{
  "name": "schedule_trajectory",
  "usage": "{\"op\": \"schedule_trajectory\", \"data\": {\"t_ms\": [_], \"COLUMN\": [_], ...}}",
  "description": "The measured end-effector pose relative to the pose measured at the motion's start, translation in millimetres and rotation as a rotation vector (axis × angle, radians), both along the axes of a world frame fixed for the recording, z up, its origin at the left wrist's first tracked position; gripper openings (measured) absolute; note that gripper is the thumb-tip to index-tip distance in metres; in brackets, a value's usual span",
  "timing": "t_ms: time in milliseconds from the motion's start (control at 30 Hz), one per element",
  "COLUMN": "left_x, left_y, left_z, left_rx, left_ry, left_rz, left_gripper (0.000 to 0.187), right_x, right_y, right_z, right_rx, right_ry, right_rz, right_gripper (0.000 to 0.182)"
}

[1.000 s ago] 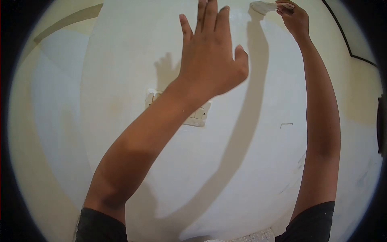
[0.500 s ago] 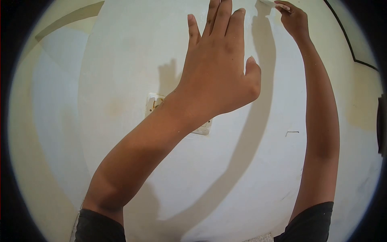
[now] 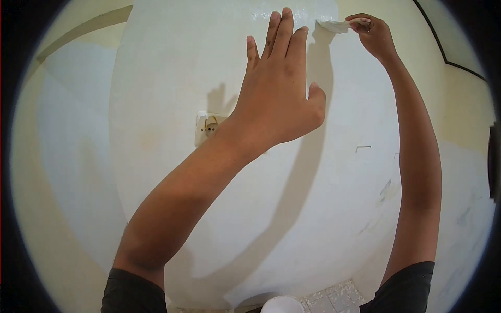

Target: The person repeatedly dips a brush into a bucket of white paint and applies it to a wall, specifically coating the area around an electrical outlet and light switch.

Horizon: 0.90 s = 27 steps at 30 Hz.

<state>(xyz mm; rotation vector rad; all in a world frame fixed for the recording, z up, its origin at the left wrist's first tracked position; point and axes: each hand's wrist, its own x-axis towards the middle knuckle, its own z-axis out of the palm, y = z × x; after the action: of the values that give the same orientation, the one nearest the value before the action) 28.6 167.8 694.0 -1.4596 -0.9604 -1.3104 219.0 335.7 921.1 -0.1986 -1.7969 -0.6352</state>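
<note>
In front of the wall, my left hand is raised with its back to me. Its fingers are stretched out, the thumb stands apart, and nothing is held. Higher and to the right, my right hand grips the handle of a white-smeared paintbrush between thumb and fingers. The brush points left, its tip right at the wall surface, where a wet sheen shows nearby. My left wrist partly hides a wall socket in a pale cover plate.
A small bent hook sticks out of the wall. At the bottom stands a white bucket near the tiled floor. A dark cable runs down the upper right, and a dark object is at the right edge.
My right hand and the paintbrush are lower in view, and the whole brush now shows. My left hand sits slightly lower and further left in view. The bucket has come into sight.
</note>
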Motion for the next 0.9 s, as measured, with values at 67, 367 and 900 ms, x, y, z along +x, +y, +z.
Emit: {"op": "schedule_trajectory", "data": {"t_ms": [67, 367, 900], "left_x": [0, -3, 0], "left_y": [-13, -55, -10], "left_z": [-5, -28, -15], "left_rx": [0.0, -0.109, -0.057], "left_ry": [-0.012, -0.092, -0.055], "left_rz": [-0.045, -0.103, -0.046], "left_gripper": [0.074, 0.076, 0.079], "right_x": [8, 33, 23], "right_y": [-18, -56, -5], "right_z": [-12, -32, 21], "right_rx": [-0.029, -0.339, 0.115], "right_ry": [0.033, 0.306, 0.329], "right_rz": [-0.006, 0.193, 0.346], "right_gripper": [0.016, 0.028, 0.028]}}
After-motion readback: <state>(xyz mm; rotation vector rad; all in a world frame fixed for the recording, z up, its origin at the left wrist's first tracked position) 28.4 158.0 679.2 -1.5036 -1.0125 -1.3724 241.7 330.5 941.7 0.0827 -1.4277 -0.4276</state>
